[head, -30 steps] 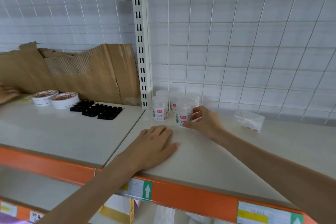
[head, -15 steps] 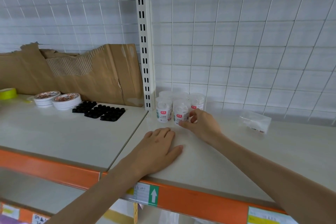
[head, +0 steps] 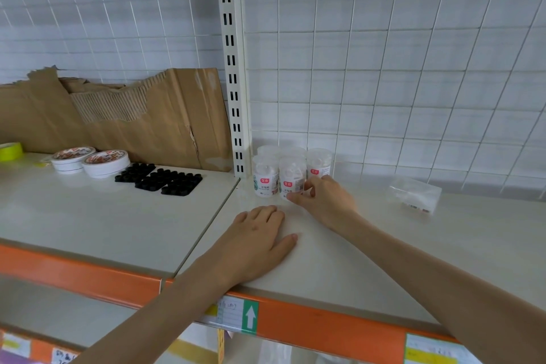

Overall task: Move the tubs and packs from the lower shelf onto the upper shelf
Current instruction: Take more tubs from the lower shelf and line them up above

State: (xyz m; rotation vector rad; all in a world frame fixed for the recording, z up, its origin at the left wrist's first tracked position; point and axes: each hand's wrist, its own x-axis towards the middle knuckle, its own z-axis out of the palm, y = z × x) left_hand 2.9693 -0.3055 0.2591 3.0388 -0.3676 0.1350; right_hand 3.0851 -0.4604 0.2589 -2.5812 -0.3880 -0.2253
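Checker: Report the change since the earlier frame.

Operator: Right hand (head: 325,201) has carried the front tub (head: 291,177) slightly farther back and left. It now stands against the other tubs (head: 264,176) instead of just in front of them. Left hand (head: 260,242) has not shifted.

Checker: State of both hands?

Operator: Right hand: thumb and fingers are curled round the front tub, low on its right side. The tub stands upright on the shelf surface. Left hand: fingers are straight and the palm lies flat on the upper shelf (head: 384,260), near its front edge. It holds nothing.

Checker: Location of the task items?

Operator: At least five tubs stand in a tight group at the far left corner of the upper shelf, just right of the upright post (head: 233,68). One clear pack (head: 415,195) lies on the same shelf, well apart to the right, near the back grid.

Checker: Progress?

Operator: Judgement: placement of this tub is nearly complete, and release is the remaining action. Several items are already transferred. The lower shelf (head: 74,310) shows only as a strip below the orange edge, so remaining stock cannot be told. Cardboard (head: 118,121), tape rolls (head: 106,159) and black trays (head: 165,179) occupy the left bay and appear to be no part of the task.
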